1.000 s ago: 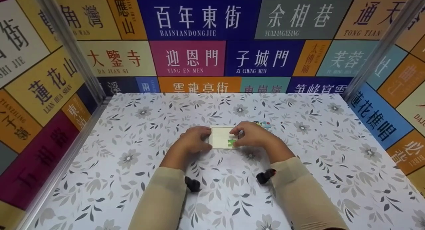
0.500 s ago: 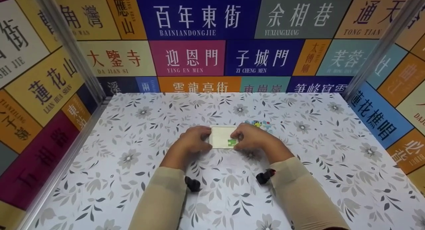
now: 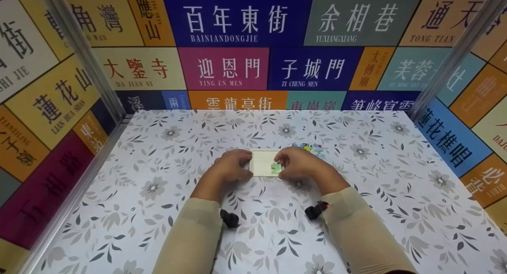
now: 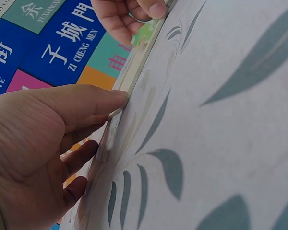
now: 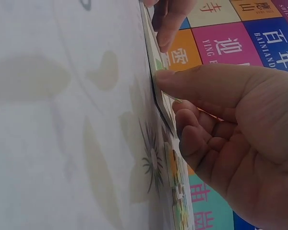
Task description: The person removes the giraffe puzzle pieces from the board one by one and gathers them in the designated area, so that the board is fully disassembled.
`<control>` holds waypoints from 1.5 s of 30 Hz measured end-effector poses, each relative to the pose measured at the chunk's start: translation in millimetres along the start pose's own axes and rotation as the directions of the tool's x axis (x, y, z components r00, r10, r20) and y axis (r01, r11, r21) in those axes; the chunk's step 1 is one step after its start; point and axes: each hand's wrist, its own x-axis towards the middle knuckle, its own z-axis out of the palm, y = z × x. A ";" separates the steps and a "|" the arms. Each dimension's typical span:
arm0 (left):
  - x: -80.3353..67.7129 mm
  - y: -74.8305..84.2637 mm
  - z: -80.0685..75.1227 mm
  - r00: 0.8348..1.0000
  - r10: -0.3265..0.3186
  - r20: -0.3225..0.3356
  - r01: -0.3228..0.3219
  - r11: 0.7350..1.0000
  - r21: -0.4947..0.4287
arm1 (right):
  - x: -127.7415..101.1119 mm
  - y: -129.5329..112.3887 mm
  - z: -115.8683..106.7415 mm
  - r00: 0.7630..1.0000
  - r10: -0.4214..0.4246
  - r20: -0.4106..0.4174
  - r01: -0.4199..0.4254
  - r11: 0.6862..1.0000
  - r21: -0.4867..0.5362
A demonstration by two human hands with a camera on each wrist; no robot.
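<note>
A small pale rectangular puzzle tray lies on the patterned cloth in the middle of the head view. My left hand grips its left side, thumb at the near corner and fingers at the far one; in the left wrist view the thumb presses the tray's edge. A green puzzle piece sits at the tray's near right corner. With thumb and curled fingers my right hand pinches this piece, slightly tilted, at the tray's right edge. The right fingertips partly hide the piece in the right wrist view.
Several loose, colourful puzzle pieces lie behind the right hand, partly hidden by it. Printed panels with large characters stand behind the table and along both sides. Black wrist devices sit on both sleeves.
The right fingers have shifted slightly at the tray's right edge, and the green piece has moved a little upward and looks lighter. The left hand and tray have stayed still.
</note>
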 end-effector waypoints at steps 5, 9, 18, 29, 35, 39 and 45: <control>1.1 -0.6 -0.9 1.000 0.001 0.000 -0.001 1.000 0.014 | -0.9 -0.7 -2.0 1.000 -0.001 -0.003 0.001 1.000 -0.001; 0.5 -0.4 -1.8 1.000 -0.002 -0.003 0.002 1.000 0.014 | -0.9 -1.0 -3.0 1.000 -0.009 -0.003 0.009 1.000 0.009; -0.6 -0.5 -2.4 0.999 -0.037 -0.005 0.037 0.999 -0.018 | 1.0 -0.7 -2.8 1.000 -0.014 -0.006 0.014 1.000 -0.002; -5.7 0.7 -0.3 1.000 -0.017 -0.020 0.017 1.000 -0.019 | -5.2 9.9 -13.0 0.997 -0.075 -0.023 0.076 0.997 0.024; -5.1 1.7 0.6 1.000 -0.026 -0.003 0.026 0.999 -0.022 | -13.2 23.7 -30.6 0.997 -0.059 -0.043 0.060 0.998 0.020; -4.6 2.4 0.3 0.999 -0.033 0.002 0.033 0.999 -0.021 | -20.3 38.4 -42.0 0.999 -0.035 -0.039 0.037 0.998 0.043; -4.5 1.6 -0.7 0.999 -0.047 -0.001 0.047 0.999 -0.024 | -35.5 67.2 -59.5 0.999 -0.004 -0.041 0.008 0.997 0.078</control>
